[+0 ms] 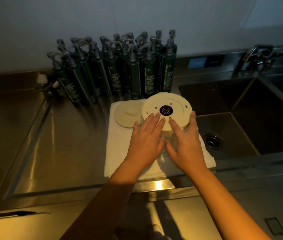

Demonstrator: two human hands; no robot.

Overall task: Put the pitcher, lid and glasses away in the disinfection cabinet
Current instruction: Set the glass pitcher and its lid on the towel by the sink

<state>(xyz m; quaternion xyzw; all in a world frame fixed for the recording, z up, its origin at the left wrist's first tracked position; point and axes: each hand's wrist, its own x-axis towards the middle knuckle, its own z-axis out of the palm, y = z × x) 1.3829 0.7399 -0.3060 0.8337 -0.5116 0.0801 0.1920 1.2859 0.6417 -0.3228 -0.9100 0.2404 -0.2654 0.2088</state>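
Pitcher [165, 108] stands upside down at the far right corner of the towel [119, 158], probably to drain. The lid [128, 115] lies just beside it on the far edge. Left hand [146, 139] and right hand [185, 141] flank the pitcher with fingers straight, gripping nothing, seemingly about to lift it.

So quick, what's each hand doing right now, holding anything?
Left hand: open, straight fingers at the upturned pitcher.
Right hand: open, fingers spread by the pitcher's side, no grip yet.
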